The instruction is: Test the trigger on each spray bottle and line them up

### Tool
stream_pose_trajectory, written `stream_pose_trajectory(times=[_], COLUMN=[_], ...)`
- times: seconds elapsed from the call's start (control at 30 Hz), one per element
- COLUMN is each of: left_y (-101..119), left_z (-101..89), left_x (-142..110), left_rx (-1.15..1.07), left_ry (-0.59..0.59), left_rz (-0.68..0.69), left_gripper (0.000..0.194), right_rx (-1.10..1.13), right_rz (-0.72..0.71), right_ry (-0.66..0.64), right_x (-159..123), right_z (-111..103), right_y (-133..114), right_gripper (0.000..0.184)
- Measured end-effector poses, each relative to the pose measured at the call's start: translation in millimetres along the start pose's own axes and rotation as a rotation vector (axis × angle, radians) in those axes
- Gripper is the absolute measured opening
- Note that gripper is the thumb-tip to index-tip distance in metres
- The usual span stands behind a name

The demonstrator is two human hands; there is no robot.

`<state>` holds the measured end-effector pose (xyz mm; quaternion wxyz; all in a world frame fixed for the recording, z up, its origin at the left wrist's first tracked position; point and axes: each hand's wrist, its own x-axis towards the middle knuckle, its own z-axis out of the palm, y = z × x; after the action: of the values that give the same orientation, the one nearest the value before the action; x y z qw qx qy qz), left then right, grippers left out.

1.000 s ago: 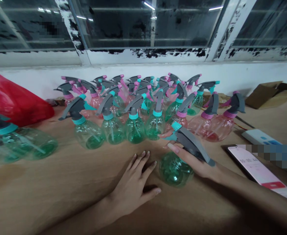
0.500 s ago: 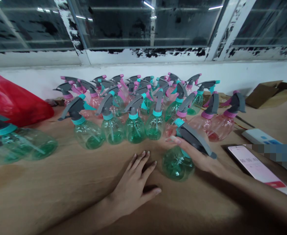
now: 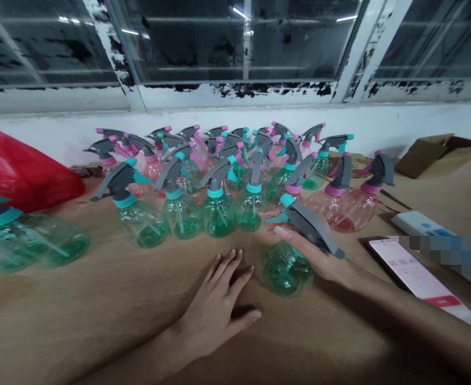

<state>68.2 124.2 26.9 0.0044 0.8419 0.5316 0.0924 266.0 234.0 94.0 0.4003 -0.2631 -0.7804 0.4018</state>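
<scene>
My right hand [image 3: 319, 254] is wrapped round the neck of a green spray bottle [image 3: 286, 272] with a grey trigger head and turquoise collar; some of its fingers are hidden behind the neck. The bottle stands on the brown tabletop [image 3: 139, 310], tilted slightly if at all. My left hand [image 3: 215, 305] lies flat on the table to the left of that bottle, fingers spread, holding nothing. Just beyond it stands a row of similar green bottles, among them one green spray bottle [image 3: 218, 216] straight ahead of the fingers.
Several pink spray bottles [image 3: 359, 208] and green ones crowd toward the white wall. More green bottles [image 3: 54, 240] stand at left before a red plastic bag [image 3: 27, 171]. At right lie a phone [image 3: 424, 283] with a running timer, a power strip [image 3: 420, 222] and an open cardboard box [image 3: 428, 158].
The whole view has shifted slightly, moving everything a little to the left. My right hand keeps its hold on the bottle, and my left hand stays flat on the table.
</scene>
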Motion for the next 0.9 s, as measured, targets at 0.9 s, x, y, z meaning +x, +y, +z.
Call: stream_pose_trajectory(times=[0.9], left_y=[0.8], left_z=[1.2], left_x=[0.5], left_rx=[0.002], left_ry=[0.041], left_rz=[0.006], left_gripper=[0.058], right_rx=[0.047], right_rz=[-0.019], right_ry=[0.044], right_x=[-1.7], right_z=[1.7], right_y=[7.8], right_gripper=[0.022])
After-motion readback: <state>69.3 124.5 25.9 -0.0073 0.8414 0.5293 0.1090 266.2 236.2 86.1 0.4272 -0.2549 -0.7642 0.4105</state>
